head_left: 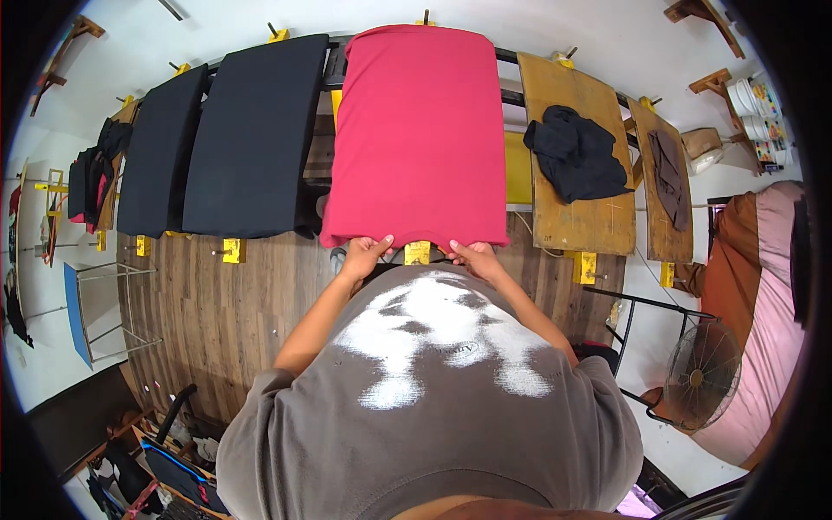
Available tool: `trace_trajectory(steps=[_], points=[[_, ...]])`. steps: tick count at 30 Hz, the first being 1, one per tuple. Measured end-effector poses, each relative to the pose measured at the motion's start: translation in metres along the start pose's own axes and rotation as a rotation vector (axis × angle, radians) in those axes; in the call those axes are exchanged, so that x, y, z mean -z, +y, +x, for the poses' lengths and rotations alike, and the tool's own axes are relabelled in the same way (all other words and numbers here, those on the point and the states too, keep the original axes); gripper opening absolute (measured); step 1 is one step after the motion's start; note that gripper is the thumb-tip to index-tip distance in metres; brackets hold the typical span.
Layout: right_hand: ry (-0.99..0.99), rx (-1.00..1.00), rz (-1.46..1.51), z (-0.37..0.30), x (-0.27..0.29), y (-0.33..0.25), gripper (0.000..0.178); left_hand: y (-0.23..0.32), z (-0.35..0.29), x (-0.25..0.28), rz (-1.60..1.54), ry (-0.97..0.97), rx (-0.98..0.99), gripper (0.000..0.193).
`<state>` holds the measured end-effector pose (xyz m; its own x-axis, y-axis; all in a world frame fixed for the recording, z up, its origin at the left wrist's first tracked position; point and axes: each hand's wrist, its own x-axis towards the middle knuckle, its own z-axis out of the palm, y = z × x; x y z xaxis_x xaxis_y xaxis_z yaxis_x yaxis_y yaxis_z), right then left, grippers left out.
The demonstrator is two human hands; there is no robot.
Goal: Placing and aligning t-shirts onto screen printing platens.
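Observation:
A red T-shirt [420, 130] is stretched over a board straight ahead of me, its cloth mostly smooth. Its near edge, with what looks like the curved neckline, hangs toward my body. My left hand [369, 256] pinches this edge on the left, thumb on top. On the right, my right hand [477, 258] grips the same edge, also with the thumb on top. Between the two hands a yellow bracket [417, 253] shows at the board's near end. The fingers beneath the cloth are hidden.
Left of the red shirt, two boards carry black shirts [254, 139]. To the right, a crumpled black garment [576, 154] lies on a wooden board [555, 230], and a brown cloth [668, 165] on another. A fan [698, 377] stands at lower right; a blue-topped stand [78, 312] is at left.

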<state>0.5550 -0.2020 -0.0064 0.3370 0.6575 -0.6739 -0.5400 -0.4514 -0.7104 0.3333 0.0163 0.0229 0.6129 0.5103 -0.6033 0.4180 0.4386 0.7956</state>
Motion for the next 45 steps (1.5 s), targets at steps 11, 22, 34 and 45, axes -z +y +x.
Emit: trace_trajectory(steps=[11,22,34,45], points=[[-0.098,0.036,-0.222,-0.021,0.008,-0.023,0.028,0.004,0.002,0.023,0.348,-0.129,-0.064,0.033],[-0.179,-0.034,-0.406,-0.026,0.014,-0.036,0.025,0.000,0.012,0.041,0.348,-0.317,-0.099,0.033],[0.074,0.192,-0.170,0.028,0.010,0.031,0.029,-0.044,0.033,0.011,0.092,-0.026,-0.252,0.021],[-0.053,0.073,-0.353,0.009,0.023,0.031,0.044,-0.034,-0.001,0.029,0.052,-0.142,0.145,0.045]])
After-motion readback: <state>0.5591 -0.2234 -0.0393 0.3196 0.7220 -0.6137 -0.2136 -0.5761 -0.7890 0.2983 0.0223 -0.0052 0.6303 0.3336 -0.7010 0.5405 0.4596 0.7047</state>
